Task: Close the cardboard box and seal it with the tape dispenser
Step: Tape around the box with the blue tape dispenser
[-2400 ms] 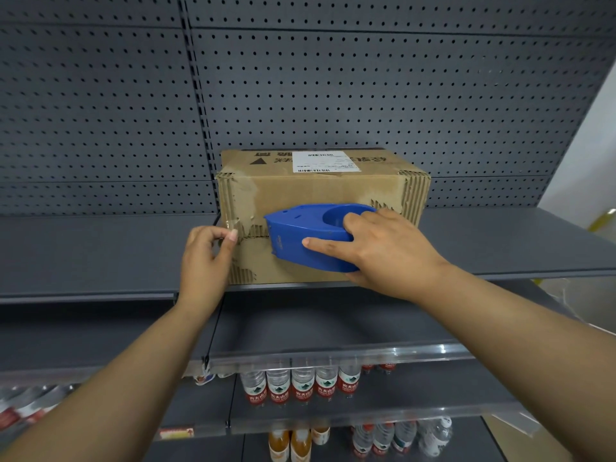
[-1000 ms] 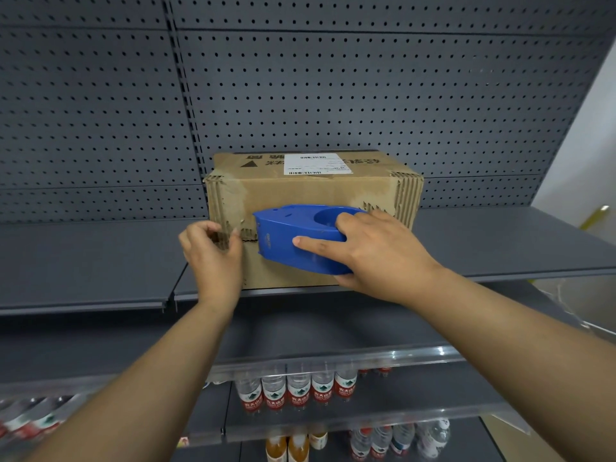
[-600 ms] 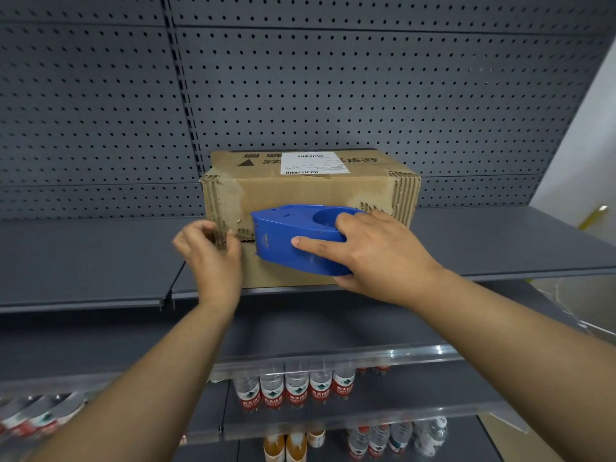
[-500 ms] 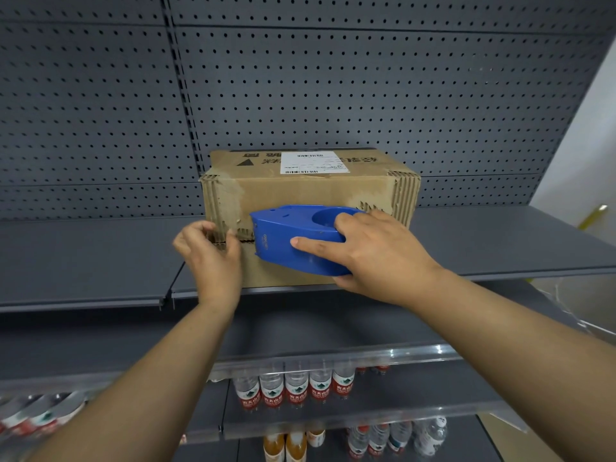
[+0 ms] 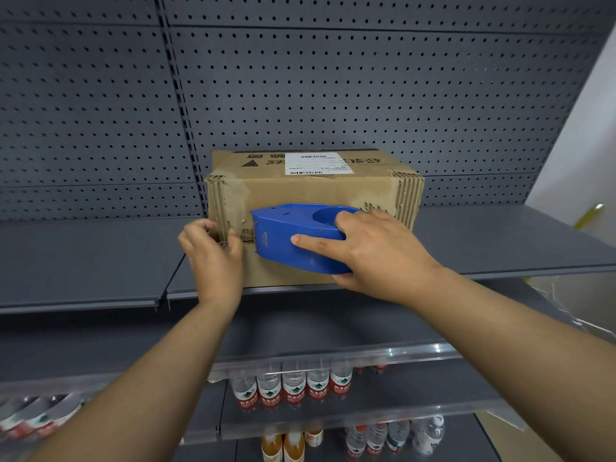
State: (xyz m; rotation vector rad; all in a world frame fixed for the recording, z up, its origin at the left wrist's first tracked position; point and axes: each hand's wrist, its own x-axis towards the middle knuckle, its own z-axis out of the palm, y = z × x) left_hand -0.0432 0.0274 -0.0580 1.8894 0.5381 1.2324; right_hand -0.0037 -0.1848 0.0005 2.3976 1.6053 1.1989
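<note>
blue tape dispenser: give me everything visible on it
The tape dispenser is a blue, smooth plastic shell, rounded, tapering to a blunt nose at the left, with a round recess on top and small pale lettering on its near side. It lies roughly level against the front face of the cardboard box, nose at the seam. The right hand grips its right end, index finger along the side. The tape itself is not clear.

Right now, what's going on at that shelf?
A person is taping a box that sits on the shelf. The right hand holds the blue dispenser against the box's front face. The left hand presses at the box's left front corner, just left of the dispenser's nose. The box looks closed, and sealing is under way.
</note>
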